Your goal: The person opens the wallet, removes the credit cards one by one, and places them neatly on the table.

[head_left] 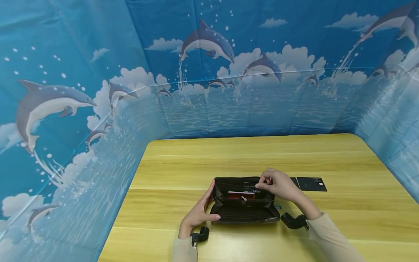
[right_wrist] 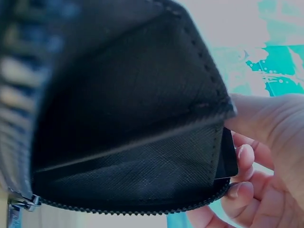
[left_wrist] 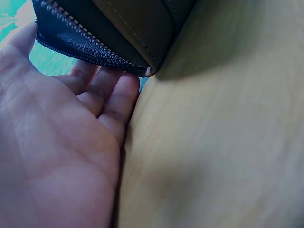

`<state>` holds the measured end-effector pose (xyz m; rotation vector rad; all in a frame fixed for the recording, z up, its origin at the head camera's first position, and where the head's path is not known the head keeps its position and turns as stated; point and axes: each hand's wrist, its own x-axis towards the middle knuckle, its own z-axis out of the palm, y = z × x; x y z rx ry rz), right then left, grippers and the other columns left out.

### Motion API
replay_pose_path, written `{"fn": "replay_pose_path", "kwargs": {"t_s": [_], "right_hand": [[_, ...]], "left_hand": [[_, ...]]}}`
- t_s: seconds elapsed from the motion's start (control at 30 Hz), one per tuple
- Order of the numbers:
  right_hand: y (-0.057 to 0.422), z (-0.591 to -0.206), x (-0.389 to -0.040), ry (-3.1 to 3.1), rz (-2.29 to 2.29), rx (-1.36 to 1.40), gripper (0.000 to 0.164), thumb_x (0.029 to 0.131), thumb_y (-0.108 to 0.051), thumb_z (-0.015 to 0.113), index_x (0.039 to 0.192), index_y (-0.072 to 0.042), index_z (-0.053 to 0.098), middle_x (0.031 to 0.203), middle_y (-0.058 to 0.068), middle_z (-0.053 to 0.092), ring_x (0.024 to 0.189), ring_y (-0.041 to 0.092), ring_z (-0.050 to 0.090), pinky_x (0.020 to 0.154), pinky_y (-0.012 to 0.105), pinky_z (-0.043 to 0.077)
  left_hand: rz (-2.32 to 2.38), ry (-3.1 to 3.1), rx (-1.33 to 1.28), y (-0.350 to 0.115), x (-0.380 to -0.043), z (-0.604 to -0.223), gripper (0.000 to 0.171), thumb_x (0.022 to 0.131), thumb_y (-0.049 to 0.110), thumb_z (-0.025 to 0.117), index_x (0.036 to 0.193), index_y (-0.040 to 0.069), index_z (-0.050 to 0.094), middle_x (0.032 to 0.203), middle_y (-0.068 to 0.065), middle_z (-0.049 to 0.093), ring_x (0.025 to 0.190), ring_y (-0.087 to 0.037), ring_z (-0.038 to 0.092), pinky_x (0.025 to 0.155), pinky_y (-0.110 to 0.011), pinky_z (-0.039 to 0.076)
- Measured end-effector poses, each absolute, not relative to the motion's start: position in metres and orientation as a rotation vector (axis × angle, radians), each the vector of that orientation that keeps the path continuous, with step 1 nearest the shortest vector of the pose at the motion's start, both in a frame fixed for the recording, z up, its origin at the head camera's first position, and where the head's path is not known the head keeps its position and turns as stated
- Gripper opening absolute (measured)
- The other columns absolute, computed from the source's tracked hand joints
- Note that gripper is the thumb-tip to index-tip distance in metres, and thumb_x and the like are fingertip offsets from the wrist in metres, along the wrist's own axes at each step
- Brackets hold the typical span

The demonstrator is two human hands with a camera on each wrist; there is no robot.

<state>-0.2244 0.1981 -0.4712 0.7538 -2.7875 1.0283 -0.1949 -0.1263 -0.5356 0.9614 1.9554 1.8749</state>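
Note:
A black zip-around wallet [head_left: 244, 215] lies unzipped and spread on the table, its inside facing up. My left hand [head_left: 197, 213] holds its left end, thumb on the front flap and fingers along the side; the left wrist view has those fingers curled against the zipped edge [left_wrist: 102, 56]. At the back right slots, my right hand [head_left: 280, 185] pinches a black card [right_wrist: 230, 159], which shows past the wallet's edge in the right wrist view. A dark card marked VIP [head_left: 256, 191] sits in a slot. In the middle pocket stands a red item [head_left: 240, 195].
Right of the wallet, a black VIP card [head_left: 312, 184] lies on the wooden table [head_left: 183, 160], with another dark card [head_left: 295, 181] partly hidden behind my right hand. Dark wrist devices [head_left: 293, 220] are worn on both wrists. A dolphin-printed curtain [head_left: 209, 105] surrounds the table.

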Motion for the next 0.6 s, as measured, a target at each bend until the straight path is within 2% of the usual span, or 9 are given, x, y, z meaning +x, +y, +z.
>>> {"fn": "replay_pose_path", "kwargs": {"t_s": [0.2,0.4,0.6], "right_hand": [[0.197,-0.476,-0.223,-2.728,0.997,0.717,0.016,0.085,-0.025,0.073,0.074,-0.027,0.061,0.072,-0.012,0.044,0.060,0.007,0.038,0.053,0.026,0.032],[0.199,-0.482,-0.223,-2.659,1.015,0.748,0.016,0.080,-0.023,0.077,0.077,-0.028,0.062,0.077,-0.013,0.046,0.062,0.006,0.037,0.055,0.026,0.033],[0.201,-0.486,-0.221,-2.616,1.071,0.756,0.020,0.077,-0.014,0.080,0.081,-0.026,0.064,0.079,-0.011,0.045,0.063,0.008,0.035,0.054,0.027,0.031]], "left_hand": [[1.875,1.953,0.957,-0.126,-0.195,-0.536,0.104,0.083,0.021,0.075,0.153,0.010,-0.002,0.158,-0.009,-0.004,0.141,-0.028,0.011,0.111,-0.041,0.020],[1.885,1.936,0.983,-0.126,-0.195,-0.537,0.104,0.083,0.013,0.075,0.153,0.009,-0.002,0.157,-0.010,-0.001,0.139,-0.034,0.016,0.109,-0.039,0.023],[1.885,1.940,0.992,-0.126,-0.195,-0.537,0.104,0.083,0.012,0.075,0.153,0.008,-0.002,0.157,-0.010,-0.002,0.139,-0.035,0.015,0.109,-0.039,0.023]]}}
